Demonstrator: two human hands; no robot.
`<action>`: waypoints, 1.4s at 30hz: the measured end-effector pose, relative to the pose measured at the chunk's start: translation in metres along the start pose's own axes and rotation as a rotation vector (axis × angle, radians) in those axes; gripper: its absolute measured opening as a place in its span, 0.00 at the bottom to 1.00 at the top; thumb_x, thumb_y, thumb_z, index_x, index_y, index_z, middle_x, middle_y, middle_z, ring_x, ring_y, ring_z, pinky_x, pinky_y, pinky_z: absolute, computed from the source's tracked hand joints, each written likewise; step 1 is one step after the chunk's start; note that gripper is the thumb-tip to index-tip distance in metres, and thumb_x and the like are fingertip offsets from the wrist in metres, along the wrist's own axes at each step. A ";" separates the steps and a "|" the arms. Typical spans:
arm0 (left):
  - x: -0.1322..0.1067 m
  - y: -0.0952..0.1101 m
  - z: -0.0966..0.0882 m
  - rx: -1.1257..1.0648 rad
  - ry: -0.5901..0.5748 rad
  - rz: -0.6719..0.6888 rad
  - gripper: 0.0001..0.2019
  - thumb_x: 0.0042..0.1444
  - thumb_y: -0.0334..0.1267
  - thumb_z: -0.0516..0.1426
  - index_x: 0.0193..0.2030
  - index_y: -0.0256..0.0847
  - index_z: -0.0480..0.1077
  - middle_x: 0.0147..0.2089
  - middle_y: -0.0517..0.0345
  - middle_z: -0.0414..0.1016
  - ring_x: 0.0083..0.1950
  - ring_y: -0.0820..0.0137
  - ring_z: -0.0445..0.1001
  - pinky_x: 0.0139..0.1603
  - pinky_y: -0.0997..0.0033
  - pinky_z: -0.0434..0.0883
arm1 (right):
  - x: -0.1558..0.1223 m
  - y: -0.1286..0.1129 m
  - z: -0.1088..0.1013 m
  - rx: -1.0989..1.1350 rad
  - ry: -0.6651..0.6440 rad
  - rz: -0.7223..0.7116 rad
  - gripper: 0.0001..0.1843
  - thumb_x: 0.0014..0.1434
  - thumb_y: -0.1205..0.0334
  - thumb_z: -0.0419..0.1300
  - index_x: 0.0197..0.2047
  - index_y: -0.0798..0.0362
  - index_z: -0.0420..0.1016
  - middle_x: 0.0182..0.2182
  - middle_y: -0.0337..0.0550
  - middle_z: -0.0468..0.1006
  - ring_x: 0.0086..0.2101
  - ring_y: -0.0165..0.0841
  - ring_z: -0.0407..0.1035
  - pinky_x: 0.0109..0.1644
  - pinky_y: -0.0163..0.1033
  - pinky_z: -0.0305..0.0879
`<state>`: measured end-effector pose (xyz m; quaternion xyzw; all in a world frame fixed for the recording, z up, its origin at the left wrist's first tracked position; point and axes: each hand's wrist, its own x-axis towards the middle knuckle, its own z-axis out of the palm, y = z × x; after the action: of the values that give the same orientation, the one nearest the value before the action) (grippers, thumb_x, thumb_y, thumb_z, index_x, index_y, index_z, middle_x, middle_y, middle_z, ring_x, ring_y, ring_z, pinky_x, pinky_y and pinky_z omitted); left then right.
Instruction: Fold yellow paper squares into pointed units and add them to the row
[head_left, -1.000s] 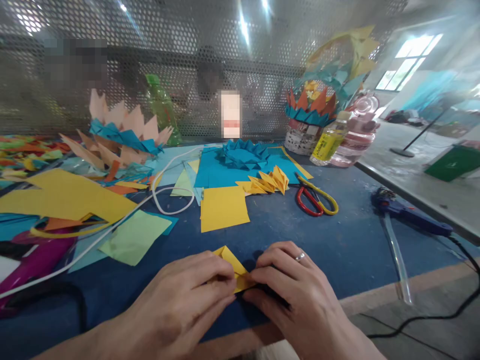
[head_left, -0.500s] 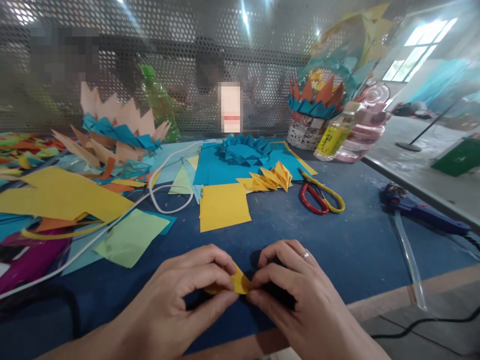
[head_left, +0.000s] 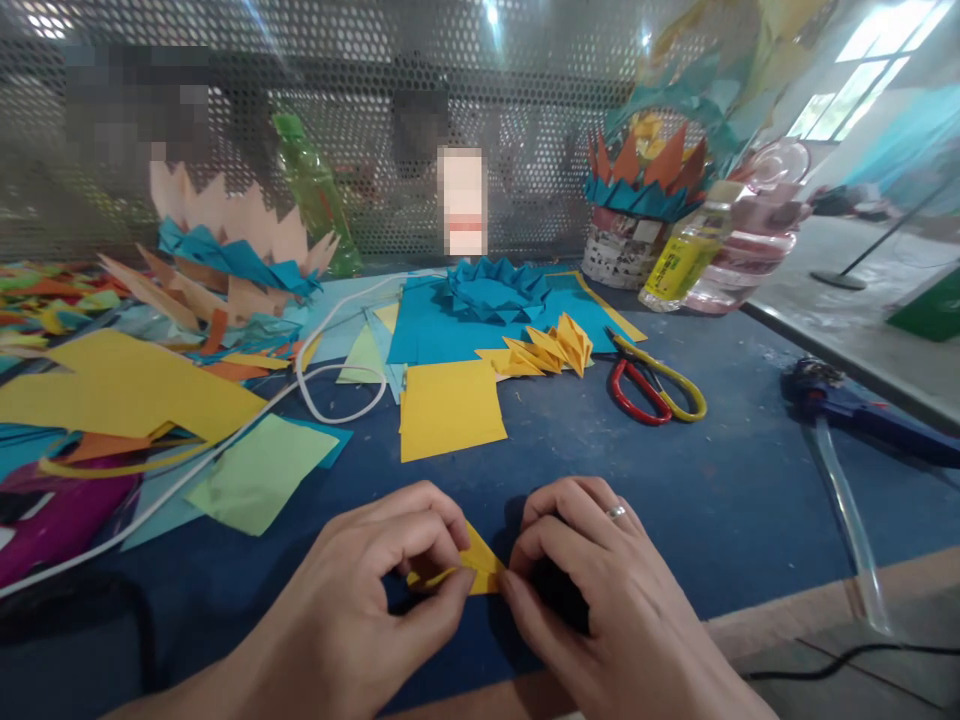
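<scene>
Both hands pinch a small folded yellow paper piece (head_left: 480,568) just above the blue table top (head_left: 675,500), near its front edge. My left hand (head_left: 360,610) grips the piece's left end between thumb and fingers. My right hand (head_left: 600,590), with a ring on one finger, holds the right end with curled fingers. Most of the piece is hidden between the fingers. Farther back lie a flat yellow paper square (head_left: 448,408) and a row of several folded yellow pieces (head_left: 547,350).
Red and yellow scissors (head_left: 652,385) lie right of centre. A blue glue gun (head_left: 862,410) with a clear stick is at the right. A blue paper flower (head_left: 495,290) sits on blue sheets. Loose coloured sheets, a white cable (head_left: 322,385) and a magenta tool (head_left: 52,520) fill the left side. Bottles and paper crowns stand by the mesh wall.
The hands have lifted their fingers from pressing flat to a pinch on the yellow piece, which now shows less. The view has shifted slightly.
</scene>
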<state>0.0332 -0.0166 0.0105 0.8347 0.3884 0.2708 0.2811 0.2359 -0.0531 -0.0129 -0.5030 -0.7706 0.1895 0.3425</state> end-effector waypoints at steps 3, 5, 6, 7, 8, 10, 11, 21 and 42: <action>0.001 0.000 0.001 0.007 0.002 -0.008 0.13 0.59 0.29 0.54 0.23 0.40 0.64 0.32 0.64 0.74 0.29 0.79 0.73 0.30 0.81 0.68 | 0.000 0.000 0.000 0.006 0.000 -0.010 0.06 0.58 0.71 0.61 0.32 0.51 0.71 0.37 0.40 0.74 0.40 0.38 0.67 0.40 0.44 0.60; 0.002 0.001 0.001 0.006 0.016 -0.003 0.13 0.60 0.29 0.54 0.23 0.40 0.64 0.31 0.65 0.73 0.28 0.80 0.72 0.28 0.82 0.68 | 0.000 0.000 -0.001 0.011 -0.003 -0.010 0.06 0.57 0.72 0.61 0.32 0.51 0.71 0.37 0.40 0.74 0.41 0.38 0.67 0.40 0.45 0.60; 0.002 0.001 0.001 0.009 0.019 0.002 0.13 0.60 0.29 0.54 0.23 0.40 0.63 0.31 0.65 0.73 0.27 0.80 0.72 0.28 0.82 0.68 | 0.000 0.001 -0.001 0.014 -0.003 -0.009 0.06 0.57 0.72 0.61 0.32 0.51 0.70 0.37 0.40 0.74 0.40 0.38 0.67 0.41 0.45 0.60; 0.003 0.001 0.002 0.012 0.023 0.010 0.13 0.60 0.29 0.54 0.23 0.40 0.63 0.31 0.65 0.73 0.27 0.80 0.71 0.28 0.82 0.67 | 0.000 0.001 -0.001 0.017 -0.003 -0.007 0.06 0.57 0.72 0.61 0.33 0.51 0.69 0.37 0.40 0.74 0.40 0.38 0.66 0.41 0.45 0.60; 0.003 0.002 0.002 0.017 0.023 0.017 0.13 0.60 0.29 0.54 0.24 0.40 0.63 0.30 0.65 0.72 0.27 0.80 0.71 0.28 0.82 0.67 | 0.000 0.002 -0.002 0.020 -0.004 -0.004 0.06 0.57 0.72 0.61 0.33 0.51 0.69 0.37 0.40 0.74 0.40 0.38 0.66 0.41 0.45 0.61; 0.003 0.002 0.002 0.024 0.021 0.023 0.13 0.60 0.29 0.53 0.24 0.40 0.63 0.31 0.65 0.72 0.27 0.80 0.71 0.28 0.81 0.68 | 0.000 0.003 -0.003 0.026 -0.011 -0.004 0.07 0.57 0.73 0.60 0.36 0.51 0.69 0.37 0.40 0.74 0.40 0.38 0.66 0.41 0.46 0.61; 0.003 0.002 0.002 0.026 0.019 0.025 0.12 0.60 0.29 0.53 0.24 0.40 0.63 0.31 0.65 0.72 0.28 0.79 0.71 0.29 0.81 0.68 | 0.000 0.004 -0.003 0.030 -0.018 -0.009 0.08 0.57 0.73 0.59 0.37 0.51 0.69 0.38 0.41 0.75 0.40 0.38 0.66 0.41 0.45 0.61; 0.001 0.001 0.001 0.034 -0.017 0.041 0.12 0.62 0.28 0.53 0.26 0.40 0.61 0.33 0.64 0.72 0.31 0.78 0.73 0.32 0.80 0.69 | -0.003 0.007 -0.012 0.054 -0.070 -0.051 0.14 0.56 0.75 0.56 0.43 0.49 0.72 0.42 0.42 0.77 0.45 0.38 0.69 0.46 0.45 0.67; -0.001 -0.001 0.003 0.013 -0.017 0.016 0.10 0.60 0.25 0.52 0.28 0.40 0.64 0.33 0.63 0.72 0.31 0.79 0.72 0.32 0.81 0.68 | -0.015 0.021 0.017 -0.309 0.258 -0.372 0.13 0.69 0.63 0.57 0.41 0.44 0.84 0.39 0.42 0.82 0.46 0.37 0.73 0.46 0.38 0.74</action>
<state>0.0341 -0.0178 0.0077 0.8420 0.3809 0.2633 0.2769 0.2406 -0.0569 -0.0432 -0.4188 -0.8197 -0.0622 0.3858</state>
